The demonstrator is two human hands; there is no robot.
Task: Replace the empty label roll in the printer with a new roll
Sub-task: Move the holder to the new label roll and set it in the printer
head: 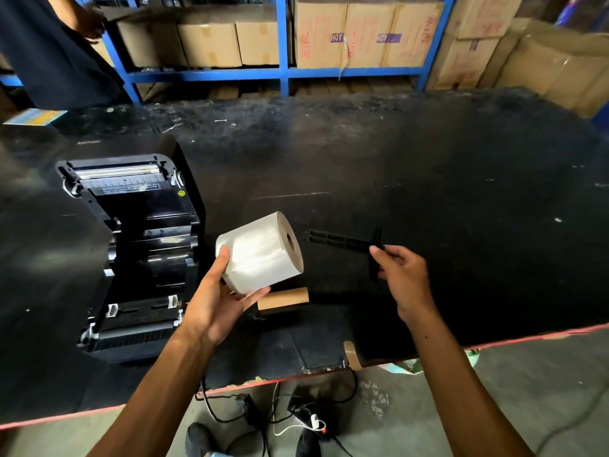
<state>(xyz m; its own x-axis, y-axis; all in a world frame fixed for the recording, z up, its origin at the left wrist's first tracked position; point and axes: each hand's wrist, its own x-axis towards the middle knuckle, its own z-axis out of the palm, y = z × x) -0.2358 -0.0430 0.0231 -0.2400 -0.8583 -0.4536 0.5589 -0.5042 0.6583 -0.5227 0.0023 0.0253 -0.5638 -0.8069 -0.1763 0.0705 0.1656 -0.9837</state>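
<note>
My left hand [219,300] holds a full white label roll [260,252] above the table, its core hole facing right. My right hand [403,277] grips a black plastic spindle [342,240] by its flanged end, the long shaft pointing left toward the roll's hole, a short gap apart. The black label printer [138,252] stands open at the left, lid tilted back, its roll bay empty. A bare brown cardboard core [283,300] lies on the table just below the white roll.
The black worktable [428,179] has a red front edge. Cables and a power strip [309,420] lie on the floor below. Blue shelving with cardboard boxes [369,34] stands behind. Another person in dark clothing [49,51] stands at the far left. A coloured booklet [36,117] lies nearby.
</note>
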